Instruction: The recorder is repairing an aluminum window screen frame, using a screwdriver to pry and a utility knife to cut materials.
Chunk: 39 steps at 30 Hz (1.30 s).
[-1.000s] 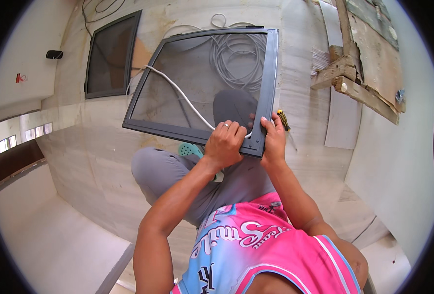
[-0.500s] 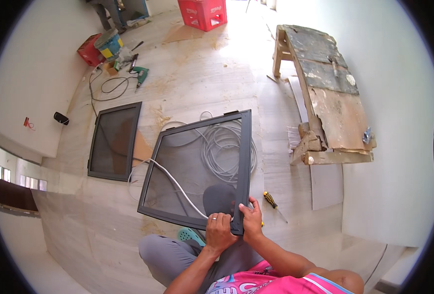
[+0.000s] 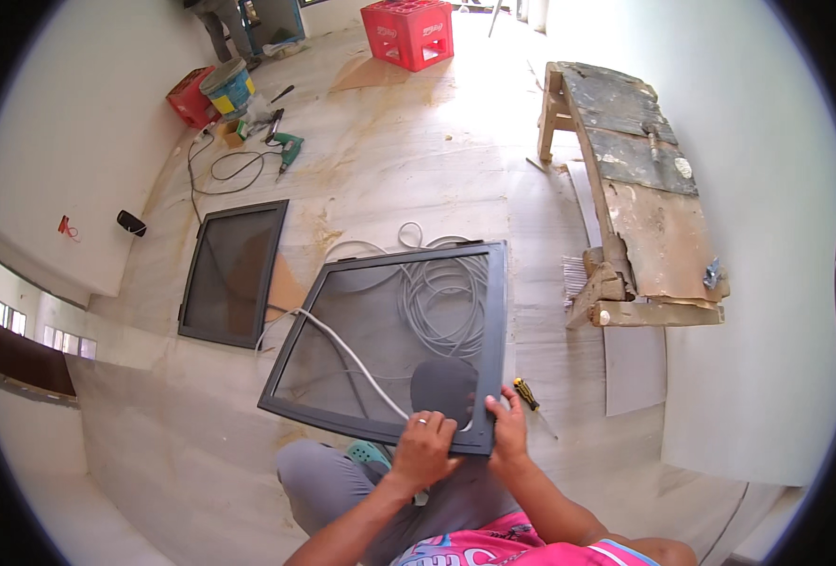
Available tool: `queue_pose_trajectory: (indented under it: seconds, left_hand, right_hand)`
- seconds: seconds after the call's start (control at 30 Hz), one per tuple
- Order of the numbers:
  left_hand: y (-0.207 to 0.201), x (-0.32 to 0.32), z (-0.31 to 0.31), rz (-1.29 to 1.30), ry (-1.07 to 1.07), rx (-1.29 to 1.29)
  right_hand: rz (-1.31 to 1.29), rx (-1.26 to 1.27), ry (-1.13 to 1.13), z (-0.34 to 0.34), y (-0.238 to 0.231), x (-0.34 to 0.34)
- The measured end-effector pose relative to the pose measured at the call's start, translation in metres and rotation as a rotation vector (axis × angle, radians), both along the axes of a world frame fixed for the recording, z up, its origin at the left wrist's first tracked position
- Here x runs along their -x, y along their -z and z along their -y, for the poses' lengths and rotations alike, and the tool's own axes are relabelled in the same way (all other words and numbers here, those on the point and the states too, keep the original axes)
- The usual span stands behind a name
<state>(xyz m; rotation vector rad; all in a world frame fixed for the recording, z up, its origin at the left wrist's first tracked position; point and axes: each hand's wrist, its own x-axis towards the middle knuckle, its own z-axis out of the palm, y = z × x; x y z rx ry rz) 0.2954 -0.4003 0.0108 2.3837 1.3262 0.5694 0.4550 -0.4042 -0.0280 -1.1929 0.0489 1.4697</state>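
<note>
A dark grey mesh screen frame point(image 3: 494, 321) is tilted over my lap, its near edge by my knees. My right hand point(image 3: 509, 429) is wrapped round its right side near the near corner, thumb on top. With fingers closed, my left hand point(image 3: 425, 445) presses at the near edge by that corner, holding the end of a light grey rubber cord point(image 3: 347, 354). That cord trails across the mesh over the left side. Through the mesh shows a coil of the same cord point(image 3: 444, 316). A dark rounded patch point(image 3: 443, 389) shows at the mesh's near right.
A yellow-black screwdriver point(image 3: 525, 393) lies right of the frame. Another screen frame point(image 3: 272, 274) lies left. Farther off are a green drill point(image 3: 289, 149) with cable, a paint bucket point(image 3: 227, 90) and red crates point(image 3: 408, 36). A wooden bench point(image 3: 658, 217) stands right; a person's legs point(image 3: 220, 28) show far left.
The screen frame now lies lower and flatter, its far edge dropped toward me. My right hand has shifted slightly right with it. My left hand keeps its place at the corner.
</note>
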Motion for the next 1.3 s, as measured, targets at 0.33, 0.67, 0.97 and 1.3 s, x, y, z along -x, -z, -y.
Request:
queue_pose_trajectory:
  seconds: [0.33, 0.67, 0.97, 1.3]
  left_hand:
    - [0.002, 0.016, -0.035, -0.102, 0.201, -0.069]
    - [0.015, 0.031, -0.060, -0.154, 0.293, 0.078]
    - [0.005, 0.030, -0.015, -0.360, 0.059, 0.176]
    - [-0.007, 0.032, 0.039, 0.082, -0.548, 0.288]
  right_hand:
    - [-0.082, 0.085, -0.094, -0.002, 0.018, -0.021]
    - [-0.024, 0.058, -0.160, -0.013, 0.012, -0.009]
    - [1.866, 0.047, -0.563, 0.010, 0.190, -0.120]
    - [1.375, -0.141, -0.468, -0.064, 0.156, -0.134]
